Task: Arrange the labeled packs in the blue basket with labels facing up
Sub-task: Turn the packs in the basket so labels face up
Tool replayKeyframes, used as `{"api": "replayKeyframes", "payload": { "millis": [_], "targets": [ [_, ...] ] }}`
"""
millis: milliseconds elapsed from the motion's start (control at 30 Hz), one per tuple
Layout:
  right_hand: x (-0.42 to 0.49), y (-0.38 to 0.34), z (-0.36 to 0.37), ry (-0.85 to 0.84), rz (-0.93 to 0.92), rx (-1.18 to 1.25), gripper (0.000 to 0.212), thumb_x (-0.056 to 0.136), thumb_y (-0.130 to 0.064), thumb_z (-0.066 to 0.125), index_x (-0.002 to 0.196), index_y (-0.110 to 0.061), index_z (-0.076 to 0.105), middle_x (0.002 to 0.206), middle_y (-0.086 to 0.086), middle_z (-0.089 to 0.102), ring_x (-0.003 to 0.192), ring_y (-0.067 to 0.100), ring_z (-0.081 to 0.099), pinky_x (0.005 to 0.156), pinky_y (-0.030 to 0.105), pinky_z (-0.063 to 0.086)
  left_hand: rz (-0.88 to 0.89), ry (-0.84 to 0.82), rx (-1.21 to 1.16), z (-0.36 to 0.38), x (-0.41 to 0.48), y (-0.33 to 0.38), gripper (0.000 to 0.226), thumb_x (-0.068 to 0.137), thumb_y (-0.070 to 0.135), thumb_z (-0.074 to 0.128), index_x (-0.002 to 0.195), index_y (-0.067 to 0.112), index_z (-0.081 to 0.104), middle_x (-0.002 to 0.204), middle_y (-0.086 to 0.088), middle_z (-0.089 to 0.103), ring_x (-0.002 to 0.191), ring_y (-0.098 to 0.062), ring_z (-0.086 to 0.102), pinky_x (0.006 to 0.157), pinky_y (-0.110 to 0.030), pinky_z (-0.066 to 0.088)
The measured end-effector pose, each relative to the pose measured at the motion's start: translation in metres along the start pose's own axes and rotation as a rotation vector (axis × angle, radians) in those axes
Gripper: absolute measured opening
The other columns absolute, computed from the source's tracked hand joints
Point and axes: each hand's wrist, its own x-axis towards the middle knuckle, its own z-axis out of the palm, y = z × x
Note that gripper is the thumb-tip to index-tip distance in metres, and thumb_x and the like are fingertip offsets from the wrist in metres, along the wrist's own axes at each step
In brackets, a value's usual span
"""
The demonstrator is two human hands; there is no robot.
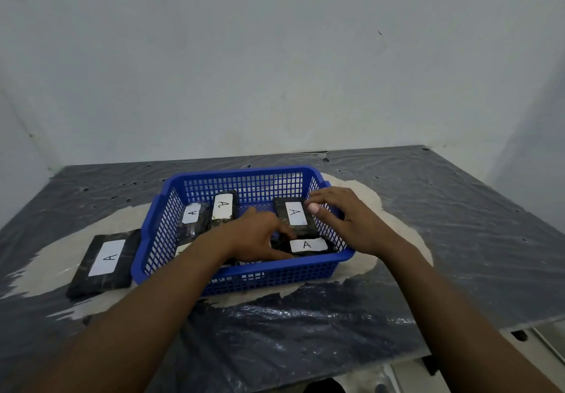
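From the head camera, a blue basket [244,273] with latticed walls sits near the middle of a table [443,239] covered in dark, wrinkled plastic sheeting, with a pale worn patch showing under and around the basket. Inside the basket lie several dark packs, each with a white label marked "A" facing up: one pack at the back left [192,218], tilted against its neighbour, a second pack [223,209] just beside it toward the middle, a third pack at the back right [295,214], and a fourth pack at the front right [307,245], turned crosswise to the third. Another pack shows only as a white corner behind the left forearm, too hidden to read. The left hand [260,236] reaches into the basket with its fingers spread downward onto the packs near the front right one; whether it grips anything cannot be told. The right hand [345,218] hovers over the basket's right wall, fingers loosely curled and thumb against the edge of the back right pack, not closed around it. Outside the basket, just beside its left wall, one more pack [105,259] lies flat on the table, label up. A plain pale wall [275,56] rises behind.
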Motion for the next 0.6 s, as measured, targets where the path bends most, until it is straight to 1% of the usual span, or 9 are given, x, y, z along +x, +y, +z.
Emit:
{"api": "replayKeyframes", "payload": {
  "millis": [100,200,267,333,400,500,567,600],
  "targets": [
    [0.0,0.002,0.007,0.023,0.01,0.046,0.034,0.103,-0.044,0.048,0.119,-0.023,0.07,0.123,-0.01,0.066,0.125,0.014,0.052,0.111,0.044,0.037,0.0,0.02,0.067,0.006,0.002,-0.004,0.05,0.086,0.053,0.067,0.13,0.03,0.06,0.128,0.01,0.064,0.114,-0.013,0.054,0.101,-0.041,0.029],
    [0.004,0.003,0.01,0.012,0.048,0.036,0.027,0.101,-0.039,0.055,0.119,-0.024,0.07,0.122,-0.01,0.066,0.127,0.019,0.049,0.112,0.044,0.036,0.012,0.019,0.15,0.009,0.005,-0.006,0.049,0.084,0.056,0.066,0.126,0.031,0.061,0.124,0.009,0.065,0.111,-0.015,0.052,0.095,-0.039,0.027],
    [0.007,0.001,0.013,0.007,0.087,0.035,0.026,0.1,-0.037,0.058,0.12,-0.025,0.07,0.126,-0.01,0.064,0.133,0.019,0.043,0.114,0.037,0.031,0.008,0.027,0.171,0.011,0.007,-0.006,0.048,0.083,0.055,0.067,0.124,0.03,0.061,0.123,0.008,0.065,0.112,-0.015,0.054,0.096,-0.041,0.028],
    [0.009,-0.002,0.019,0.045,0.125,0.051,0.024,0.101,-0.033,0.057,0.121,-0.026,0.07,0.13,-0.011,0.063,0.136,0.017,0.038,0.109,0.028,0.025,0.001,0.041,0.174,0.014,0.008,-0.006,0.047,0.082,0.053,0.07,0.122,0.029,0.061,0.121,0.008,0.066,0.111,-0.016,0.058,0.098,-0.042,0.03],
    [0.008,-0.004,0.022,0.095,0.152,0.066,0.022,0.102,-0.025,0.057,0.121,-0.026,0.069,0.134,-0.01,0.061,0.137,0.016,0.034,0.107,0.025,0.024,-0.009,0.05,0.173,0.016,0.009,-0.006,0.047,0.082,0.05,0.071,0.122,0.028,0.06,0.122,0.008,0.067,0.111,-0.015,0.06,0.099,-0.041,0.032],
    [0.006,-0.006,0.022,0.075,0.166,0.056,0.03,0.102,-0.01,0.053,0.123,-0.026,0.067,0.147,-0.008,0.052,0.143,0.016,0.027,0.109,0.023,0.021,-0.013,0.041,0.126,0.014,0.008,-0.007,0.052,0.081,0.051,0.072,0.126,0.028,0.061,0.123,0.009,0.067,0.11,-0.014,0.061,0.099,-0.04,0.039],
    [0.004,-0.006,0.019,0.047,0.161,0.039,0.041,0.101,0.001,0.048,0.127,-0.025,0.065,0.155,-0.006,0.043,0.148,0.016,0.023,0.112,0.022,0.018,-0.031,0.008,-0.017,0.005,0.007,-0.01,0.06,0.078,0.055,0.073,0.13,0.028,0.06,0.123,0.011,0.067,0.107,-0.009,0.062,0.096,-0.033,0.048],
    [0.004,-0.007,0.018,0.039,0.159,0.037,0.046,0.1,0.005,0.045,0.131,-0.024,0.062,0.159,-0.004,0.038,0.15,0.016,0.021,0.115,0.023,0.018,-0.052,0.017,-0.109,-0.001,0.006,-0.012,0.061,0.077,0.058,0.073,0.129,0.029,0.062,0.122,0.013,0.066,0.106,-0.007,0.061,0.092,-0.03,0.05]
  ]
}}
